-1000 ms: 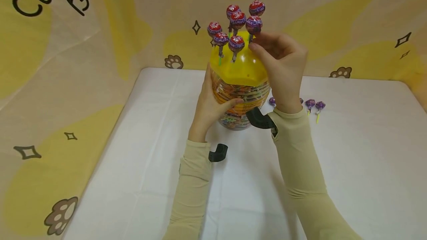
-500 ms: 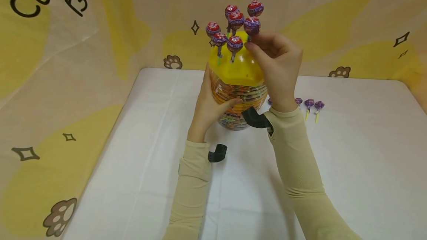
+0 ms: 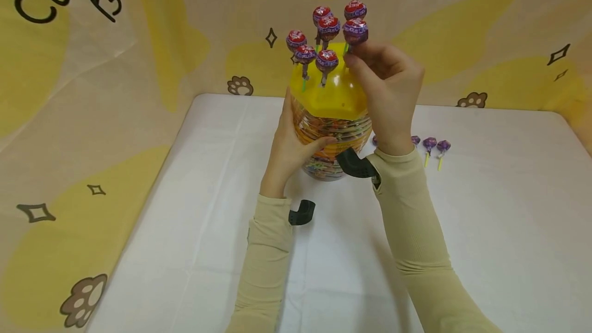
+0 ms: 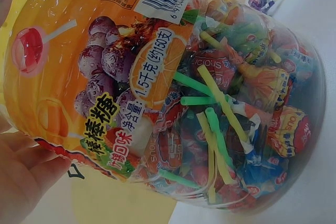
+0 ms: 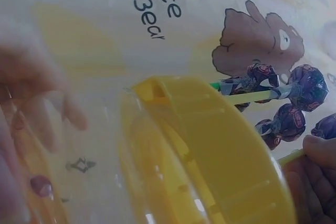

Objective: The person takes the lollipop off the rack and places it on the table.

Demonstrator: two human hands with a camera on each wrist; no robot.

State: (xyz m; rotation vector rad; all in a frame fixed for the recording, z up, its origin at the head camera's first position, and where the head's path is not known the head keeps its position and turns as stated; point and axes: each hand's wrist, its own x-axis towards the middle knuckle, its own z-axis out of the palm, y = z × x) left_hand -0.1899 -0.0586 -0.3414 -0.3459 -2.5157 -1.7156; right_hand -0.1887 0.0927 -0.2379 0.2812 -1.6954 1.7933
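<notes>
Head view: right hand (image 3: 390, 91) pinches lollipop (image 3: 355, 31) over domed yellow plastic lid (image 3: 328, 97).

Clear glossy plastic jar (image 3: 330, 137), foil-wrapped lollipops (image 3: 327, 59)

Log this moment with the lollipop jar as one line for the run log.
left hand: grips clear plastic lollipop jar | right hand: pinches purple-wrapped lollipop at yellow domed lid | spare lollipops on white table
</notes>
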